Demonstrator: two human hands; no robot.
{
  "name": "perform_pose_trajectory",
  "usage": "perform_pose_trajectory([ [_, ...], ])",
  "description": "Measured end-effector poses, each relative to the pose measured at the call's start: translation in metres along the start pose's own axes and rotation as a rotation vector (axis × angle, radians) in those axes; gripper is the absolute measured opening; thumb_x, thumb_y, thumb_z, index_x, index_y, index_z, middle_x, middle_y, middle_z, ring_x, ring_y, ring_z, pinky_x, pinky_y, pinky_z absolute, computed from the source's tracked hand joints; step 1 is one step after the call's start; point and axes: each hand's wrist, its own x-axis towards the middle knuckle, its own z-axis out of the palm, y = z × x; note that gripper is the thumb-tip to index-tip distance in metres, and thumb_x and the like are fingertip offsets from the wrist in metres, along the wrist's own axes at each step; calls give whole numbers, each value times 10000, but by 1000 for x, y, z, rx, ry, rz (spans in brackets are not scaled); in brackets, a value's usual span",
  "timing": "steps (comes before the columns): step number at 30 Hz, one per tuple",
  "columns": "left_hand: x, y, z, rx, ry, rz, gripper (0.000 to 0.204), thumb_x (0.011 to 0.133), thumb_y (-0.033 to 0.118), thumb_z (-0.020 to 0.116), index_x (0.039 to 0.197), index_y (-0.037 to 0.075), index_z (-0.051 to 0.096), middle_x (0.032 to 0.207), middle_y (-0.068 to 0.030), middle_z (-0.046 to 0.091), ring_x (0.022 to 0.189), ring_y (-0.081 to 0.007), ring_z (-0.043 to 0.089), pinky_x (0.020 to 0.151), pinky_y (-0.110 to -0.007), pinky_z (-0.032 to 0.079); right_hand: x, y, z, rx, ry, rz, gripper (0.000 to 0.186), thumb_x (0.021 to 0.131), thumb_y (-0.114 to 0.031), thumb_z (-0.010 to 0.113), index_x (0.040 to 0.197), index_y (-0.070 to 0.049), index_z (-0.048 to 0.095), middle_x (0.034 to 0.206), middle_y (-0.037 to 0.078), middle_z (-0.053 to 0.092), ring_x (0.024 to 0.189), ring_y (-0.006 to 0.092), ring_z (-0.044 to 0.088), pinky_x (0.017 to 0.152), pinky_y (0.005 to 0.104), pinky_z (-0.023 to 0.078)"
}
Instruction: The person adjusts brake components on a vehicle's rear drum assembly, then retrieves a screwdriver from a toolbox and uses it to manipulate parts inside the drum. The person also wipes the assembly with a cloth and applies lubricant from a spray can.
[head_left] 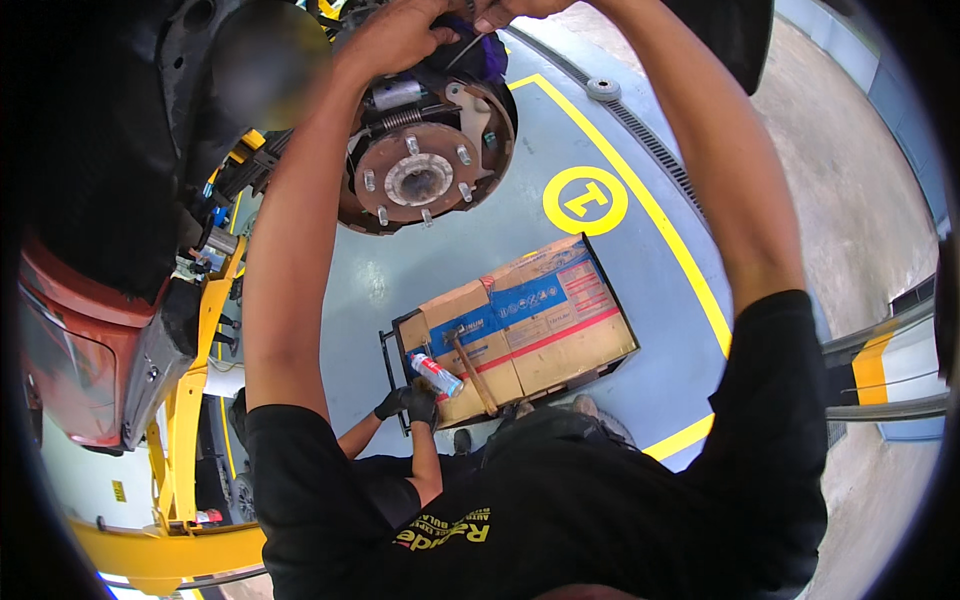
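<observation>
Both my arms reach up to a rusty wheel hub (pixel 418 180) with several studs, on a raised car. My left hand (pixel 395 35) curls over the top of the brake assembly (pixel 470 105), next to a purple part (pixel 488 55). My right hand (pixel 515 10) is partly cut off by the top edge. A thin metal tool (pixel 462 50) slants down from it toward the purple part. Springs and a brake shoe show around the hub.
Below, another person's black-gloved hand (pixel 410 403) holds a spray can (pixel 436 374) over a cart covered with flattened cardboard (pixel 540 320), where a hammer (pixel 472 372) lies. A yellow lift arm (pixel 190 400) and red car body (pixel 70 350) are at left. Yellow floor lines (pixel 640 200) and a drain grate (pixel 650 145) run at right.
</observation>
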Motion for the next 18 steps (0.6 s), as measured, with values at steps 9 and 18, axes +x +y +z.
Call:
perform_pose_trajectory([
  [9,-53,108,76,-183,535,-362,375,1021,266,695,1228,-46,712,1115,-271,773,1045,-430,748,928,-479,557,-217,-55,150,426,773,694,362,1083,-297,694,1361,-74,757,971,122,739,833,134,621,786,324,530],
  [18,-183,167,289,-1626,799,-1269,302,1126,206,591,1372,45,660,1350,-100,732,1218,-218,710,1049,-350,571,-274,-173,292,741,622,718,292,1078,-185,673,1351,-113,747,891,122,708,752,249,697,701,409,551],
])
